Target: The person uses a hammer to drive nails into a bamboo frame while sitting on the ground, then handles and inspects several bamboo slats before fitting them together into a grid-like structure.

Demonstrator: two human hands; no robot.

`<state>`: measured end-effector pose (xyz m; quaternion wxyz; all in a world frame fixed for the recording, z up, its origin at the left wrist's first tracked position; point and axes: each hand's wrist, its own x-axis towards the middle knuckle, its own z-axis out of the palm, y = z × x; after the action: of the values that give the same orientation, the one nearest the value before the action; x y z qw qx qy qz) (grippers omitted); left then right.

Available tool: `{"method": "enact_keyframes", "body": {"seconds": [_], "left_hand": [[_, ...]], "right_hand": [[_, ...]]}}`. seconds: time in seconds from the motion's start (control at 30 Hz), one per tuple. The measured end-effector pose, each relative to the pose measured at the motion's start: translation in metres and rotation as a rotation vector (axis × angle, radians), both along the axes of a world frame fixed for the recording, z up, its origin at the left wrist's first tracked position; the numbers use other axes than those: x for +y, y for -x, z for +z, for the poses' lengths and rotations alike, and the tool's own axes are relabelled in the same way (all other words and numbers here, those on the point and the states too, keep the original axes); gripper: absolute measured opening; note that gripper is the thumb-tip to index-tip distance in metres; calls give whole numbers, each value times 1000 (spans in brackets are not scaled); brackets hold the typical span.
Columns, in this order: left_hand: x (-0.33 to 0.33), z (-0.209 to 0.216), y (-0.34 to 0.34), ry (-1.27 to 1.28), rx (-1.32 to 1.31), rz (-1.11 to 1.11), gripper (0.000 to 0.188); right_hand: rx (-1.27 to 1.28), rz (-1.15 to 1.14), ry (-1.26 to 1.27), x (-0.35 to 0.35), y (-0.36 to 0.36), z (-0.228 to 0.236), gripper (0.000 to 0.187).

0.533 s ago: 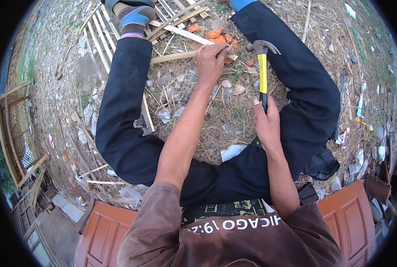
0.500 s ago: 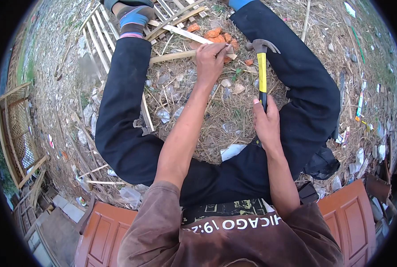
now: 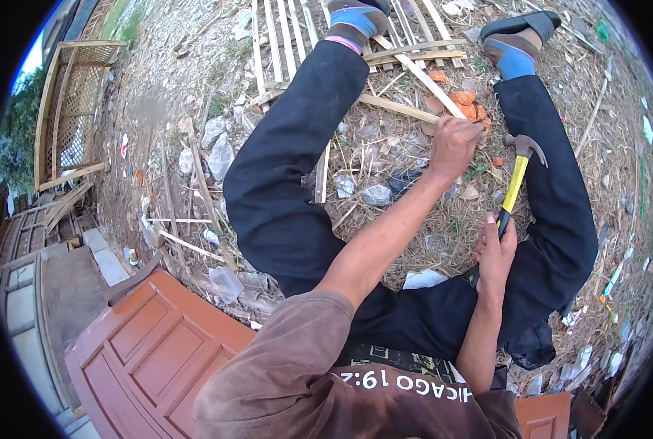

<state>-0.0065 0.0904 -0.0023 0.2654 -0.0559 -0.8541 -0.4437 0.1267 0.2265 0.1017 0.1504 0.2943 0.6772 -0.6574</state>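
Outdoors, on straw-littered ground (image 3: 385, 219) beside a brown door (image 3: 151, 344), our left hand (image 3: 454, 143) pins a wooden slat (image 3: 429, 82) near brick bits (image 3: 464, 102); our right hand (image 3: 495, 252) holds the yellow hammer (image 3: 515, 183) between our legs, head just beside the slat.

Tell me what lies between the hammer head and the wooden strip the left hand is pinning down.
Nothing visible. The hammer, gripped by the right hand, has its head beside the left hand on the wooden strip; only straw-littered ground lies between them.
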Motion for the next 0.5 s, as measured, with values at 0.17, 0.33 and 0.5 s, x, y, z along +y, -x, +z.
{"method": "enact_keyframes", "body": {"seconds": [0.17, 0.33, 0.5], "left_hand": [[2, 8, -4, 2, 15, 16, 7], [16, 7, -5, 19, 44, 98, 8], [22, 2, -7, 14, 28, 136, 9]], "right_hand": [[36, 22, -16, -2, -4, -3, 14], [36, 21, -17, 1, -3, -7, 14], [20, 30, -40, 0, -4, -8, 13]]}}
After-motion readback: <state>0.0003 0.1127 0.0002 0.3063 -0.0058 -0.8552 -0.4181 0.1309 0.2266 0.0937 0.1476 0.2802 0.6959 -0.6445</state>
